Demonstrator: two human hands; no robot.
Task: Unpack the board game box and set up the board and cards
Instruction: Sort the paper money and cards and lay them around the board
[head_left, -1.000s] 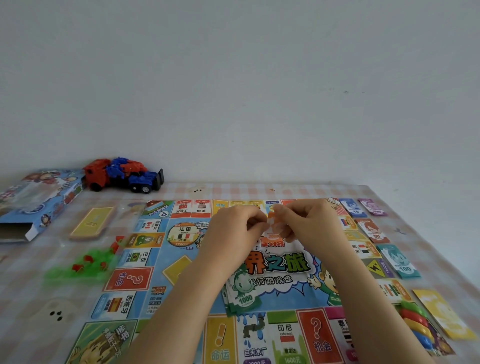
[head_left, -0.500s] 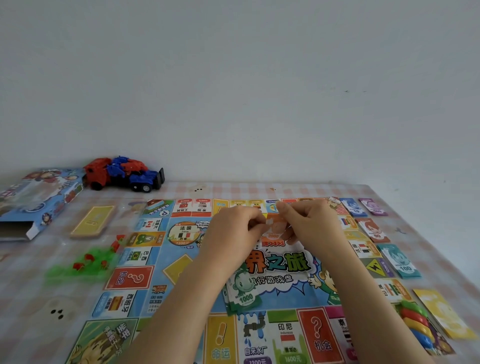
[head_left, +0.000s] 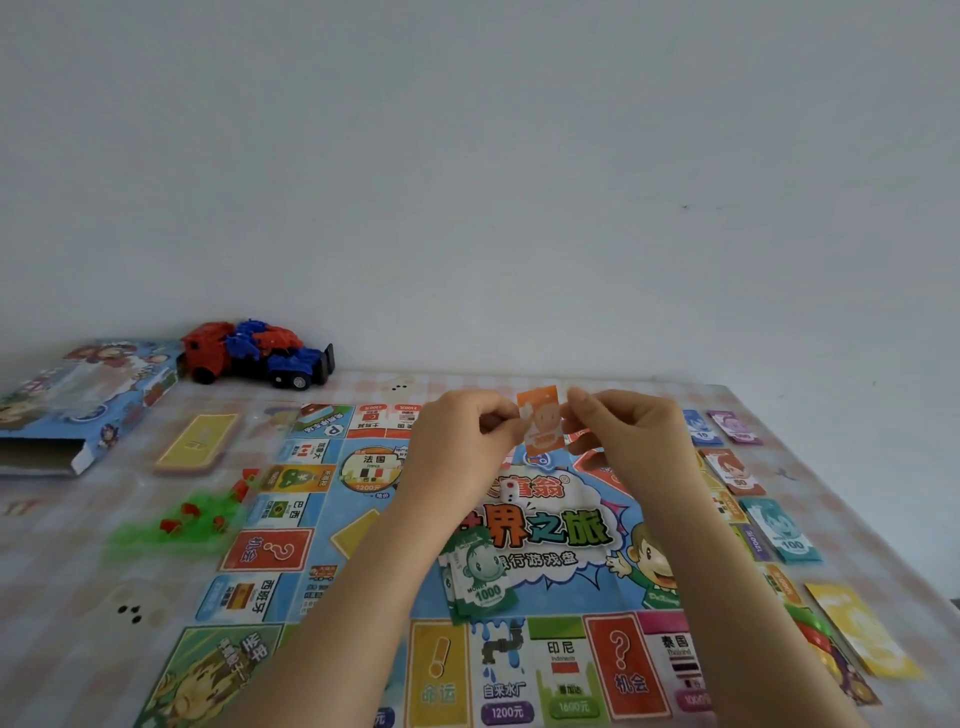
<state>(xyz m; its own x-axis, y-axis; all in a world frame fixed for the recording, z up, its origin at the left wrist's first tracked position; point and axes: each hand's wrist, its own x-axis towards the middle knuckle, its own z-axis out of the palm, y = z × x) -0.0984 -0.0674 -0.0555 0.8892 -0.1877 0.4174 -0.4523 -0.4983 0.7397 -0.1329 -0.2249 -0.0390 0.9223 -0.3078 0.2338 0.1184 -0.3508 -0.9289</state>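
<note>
Above the far half of the board (head_left: 566, 592), I have both hands raised together: the left hand (head_left: 462, 441) and the right hand (head_left: 623, 441) each pinch a side edge of the orange note (head_left: 540, 421), fingers curled, holding it upright and clear of the surface. My worry is a tear or crease if the two pinches pull unevenly, or a slip that drops it onto the green 1000 notes (head_left: 480, 582) and muddles the piles. Half a second ago the note sat lower, nearly hidden between my fingers; now its whole face shows.
</note>
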